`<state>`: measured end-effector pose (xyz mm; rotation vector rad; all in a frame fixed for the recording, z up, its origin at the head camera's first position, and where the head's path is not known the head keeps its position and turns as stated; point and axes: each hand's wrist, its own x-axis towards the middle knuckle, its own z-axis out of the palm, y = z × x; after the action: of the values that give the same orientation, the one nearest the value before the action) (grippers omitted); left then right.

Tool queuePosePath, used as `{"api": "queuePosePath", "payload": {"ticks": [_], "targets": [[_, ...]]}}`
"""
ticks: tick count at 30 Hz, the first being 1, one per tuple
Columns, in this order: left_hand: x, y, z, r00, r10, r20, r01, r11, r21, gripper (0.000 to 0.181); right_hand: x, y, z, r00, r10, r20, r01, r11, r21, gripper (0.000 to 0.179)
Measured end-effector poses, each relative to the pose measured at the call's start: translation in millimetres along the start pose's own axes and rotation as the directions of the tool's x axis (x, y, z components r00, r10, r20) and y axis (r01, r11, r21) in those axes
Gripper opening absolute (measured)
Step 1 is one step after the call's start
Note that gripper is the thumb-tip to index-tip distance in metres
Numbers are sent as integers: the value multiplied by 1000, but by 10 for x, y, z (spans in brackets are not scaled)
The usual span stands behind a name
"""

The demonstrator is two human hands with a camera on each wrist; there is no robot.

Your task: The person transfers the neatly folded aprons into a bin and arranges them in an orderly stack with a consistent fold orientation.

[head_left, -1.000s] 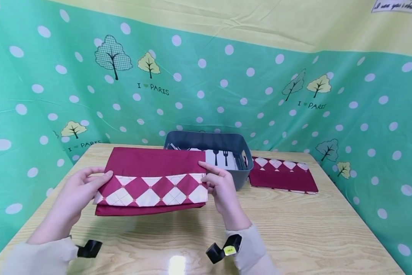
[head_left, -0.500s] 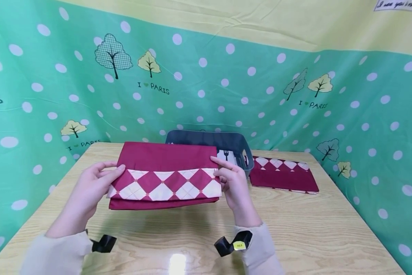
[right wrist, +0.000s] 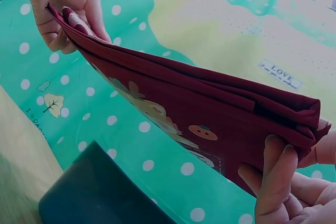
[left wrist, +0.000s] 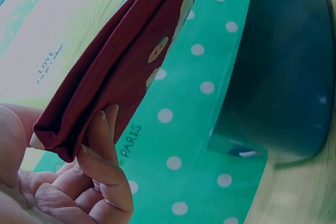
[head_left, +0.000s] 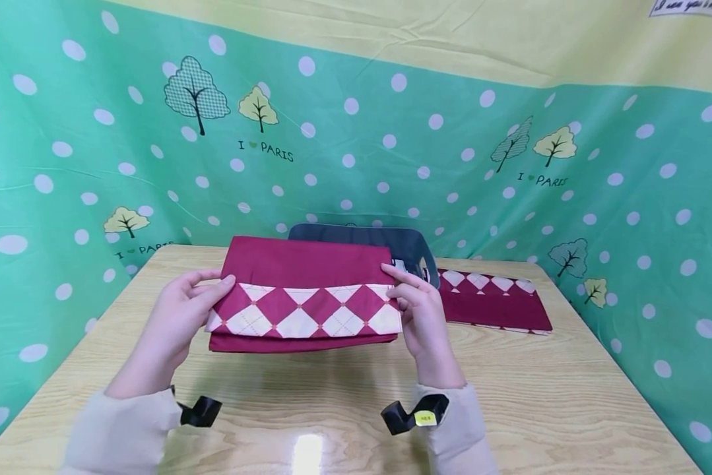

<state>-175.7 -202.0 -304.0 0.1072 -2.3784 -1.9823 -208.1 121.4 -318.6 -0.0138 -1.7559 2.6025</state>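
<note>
A folded maroon cloth (head_left: 308, 260) with a white-and-maroon diamond band is held up above the table in the head view. My left hand (head_left: 183, 313) pinches its left edge, thumb on top. At the opposite edge, my right hand (head_left: 423, 316) pinches it between thumb and fingers. Both wrist views show the stacked layers edge-on and a printed picture on the underside of the cloth (right wrist: 173, 108). Behind the cloth stands a dark blue-grey basket (head_left: 412, 247), partly covered by it; a bit of white fabric shows inside.
A second folded maroon cloth (head_left: 492, 307) with a diamond border lies on the wooden table (head_left: 546, 396), right of the basket. A green dotted curtain (head_left: 356, 178) hangs behind the table and along its sides.
Both hands have carried the folded cloth to the right and slightly up, further over the basket. It now hides most of the white fabric there. The grip looks the same.
</note>
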Motion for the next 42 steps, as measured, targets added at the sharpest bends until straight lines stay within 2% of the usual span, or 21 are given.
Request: {"api": "queuePosePath", "payload": {"ticks": [6,24,30,42], "targets": [[8,64,86,1000,4,14,-4,1000,-21,60,1,-48,-72,1000,4,-21,-4,1000,11,50],[41,156,322,1000,6,28,-1,983,-182,58,26,-113,-219,999,-16,-39,19,997,74,49],[65,199,413,999,17,40,-8,978,-210,57,20,-158,-252,997,-11,-79,18,996,92,51],[105,253,630,999,1,43,12,960,-281,51,55,-197,-342,991,-18,-132,39,986,163,48]]}}
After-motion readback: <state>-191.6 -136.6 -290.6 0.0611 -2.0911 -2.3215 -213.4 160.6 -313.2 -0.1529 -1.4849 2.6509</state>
